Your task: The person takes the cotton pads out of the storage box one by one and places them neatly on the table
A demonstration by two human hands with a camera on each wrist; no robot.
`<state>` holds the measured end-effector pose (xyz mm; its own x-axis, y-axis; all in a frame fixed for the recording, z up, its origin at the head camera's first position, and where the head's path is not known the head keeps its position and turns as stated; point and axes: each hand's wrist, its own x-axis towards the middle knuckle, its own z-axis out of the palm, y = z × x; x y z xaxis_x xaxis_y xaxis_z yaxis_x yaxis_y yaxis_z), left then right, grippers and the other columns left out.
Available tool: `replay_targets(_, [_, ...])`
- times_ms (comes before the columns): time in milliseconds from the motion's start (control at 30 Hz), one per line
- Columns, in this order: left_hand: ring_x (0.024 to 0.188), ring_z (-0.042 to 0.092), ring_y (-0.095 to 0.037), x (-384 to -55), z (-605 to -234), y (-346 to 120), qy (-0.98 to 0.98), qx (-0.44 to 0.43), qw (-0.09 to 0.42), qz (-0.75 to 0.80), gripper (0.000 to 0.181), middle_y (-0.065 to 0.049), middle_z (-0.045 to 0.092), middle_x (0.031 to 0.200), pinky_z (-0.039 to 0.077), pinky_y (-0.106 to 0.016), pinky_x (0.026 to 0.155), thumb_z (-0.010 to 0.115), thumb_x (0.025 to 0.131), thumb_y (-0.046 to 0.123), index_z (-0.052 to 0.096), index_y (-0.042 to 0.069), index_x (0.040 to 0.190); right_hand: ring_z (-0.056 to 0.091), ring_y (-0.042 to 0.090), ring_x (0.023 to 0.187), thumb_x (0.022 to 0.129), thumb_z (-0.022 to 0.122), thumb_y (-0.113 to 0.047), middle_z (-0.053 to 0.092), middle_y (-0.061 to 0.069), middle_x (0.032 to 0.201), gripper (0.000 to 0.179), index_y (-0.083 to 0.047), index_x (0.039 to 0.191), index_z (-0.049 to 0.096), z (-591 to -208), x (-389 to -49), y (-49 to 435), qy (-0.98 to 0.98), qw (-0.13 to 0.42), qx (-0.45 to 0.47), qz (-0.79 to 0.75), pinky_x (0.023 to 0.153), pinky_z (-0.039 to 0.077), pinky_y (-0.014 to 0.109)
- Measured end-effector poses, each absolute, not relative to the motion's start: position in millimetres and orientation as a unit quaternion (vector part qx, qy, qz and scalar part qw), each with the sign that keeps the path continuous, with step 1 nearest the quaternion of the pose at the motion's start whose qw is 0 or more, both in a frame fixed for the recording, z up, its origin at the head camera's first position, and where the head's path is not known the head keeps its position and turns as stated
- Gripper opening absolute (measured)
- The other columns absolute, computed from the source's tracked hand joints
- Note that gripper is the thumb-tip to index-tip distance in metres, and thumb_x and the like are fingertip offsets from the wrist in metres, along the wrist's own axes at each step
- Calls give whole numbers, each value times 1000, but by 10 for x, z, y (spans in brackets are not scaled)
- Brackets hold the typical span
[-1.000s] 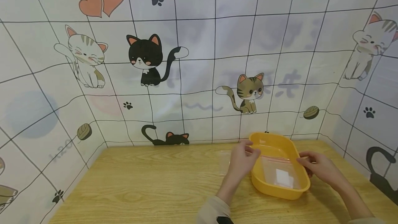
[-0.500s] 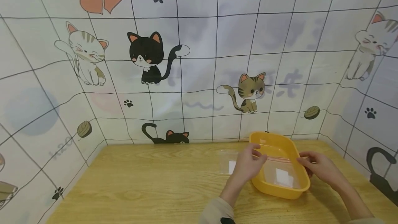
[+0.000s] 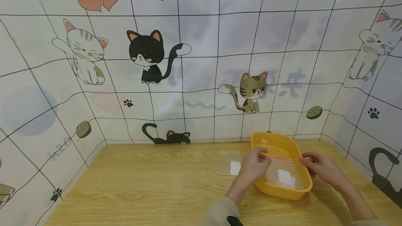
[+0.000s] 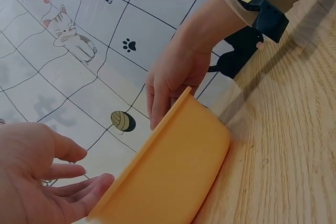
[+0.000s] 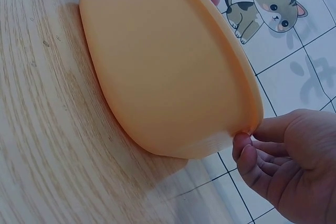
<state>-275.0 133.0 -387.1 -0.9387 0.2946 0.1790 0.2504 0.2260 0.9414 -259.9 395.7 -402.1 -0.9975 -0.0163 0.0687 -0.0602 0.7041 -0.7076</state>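
A yellow plastic basin [image 3: 281, 193] with rounded corners stands on the right of the table. Inside it lies a clear zip bag [image 3: 272, 177] with a red seal line and white pieces in or under it. My right hand [image 3: 325, 170] pinches the basin's right rim, thumb over the edge; the right wrist view shows its fingertips [image 5: 244, 148] at the rim. Above the left rim is my left hand [image 3: 253, 165], its fingers loosely bent and apart with nothing between them. In the left wrist view, a fingertip of the left hand [image 4: 47, 174] comes close to the rim; contact is unclear.
Left of the basin, a second clear bag [image 3: 226, 163] with a white label lies flat on the wooden table [image 3: 150, 184], partly behind the left hand. A cat-print sheet [image 3: 201, 62] hangs behind and along both sides.
My left hand has shifted right and slightly down, further over the basin's left rim, uncovering more of the bag on the table. The right hand and basin stay in place.
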Motion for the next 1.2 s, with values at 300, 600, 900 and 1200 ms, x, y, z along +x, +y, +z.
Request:
replay_targets(300, [75, 57, -4, -2772, -3843, 1449, 815, 170, 24, 553, 22, 6, 63, 86, 49, -21, 64, 69, 93, 13, 68, 8, 115, 59, 16, 67, 104, 58, -28, 62, 9, 85, 48, 14, 128, 53, -3986, -2589, 3963, -921, 29, 21, 387, 60, 55, 31])
replay_targets(600, [72, 54, -8, -2771, -3818, 1560, 840, 153, 62, 516, 28, 3, 61, 88, 48, -24, 63, 68, 93, 14, 65, 7, 120, 61, 17, 70, 105, 56, -27, 64, 10, 90, 48, 15, 128, 52, -3986, -2614, 3999, -919, 22, 19, 394, 61, 57, 32])
replay_targets(900, [72, 52, -9, -2797, -3808, 1619, 850, 137, 76, 502, 31, 1, 59, 87, 47, -25, 63, 68, 91, 14, 64, 5, 121, 61, 17, 70, 105, 56, -27, 65, 9, 89, 48, 15, 129, 53, -3971, -2617, 4002, -920, 26, 17, 390, 61, 56, 31])
replay_targets(1200, [78, 52, -17, -2801, -3790, 1671, 851, 99, 110, 504, 37, -8, 62, 105, 48, -30, 68, 70, 87, 11, 62, 2, 122, 61, 17, 67, 104, 59, -25, 65, 10, 86, 47, 15, 128, 53, -3979, -2590, 3979, -913, 32, 25, 405, 59, 56, 31])
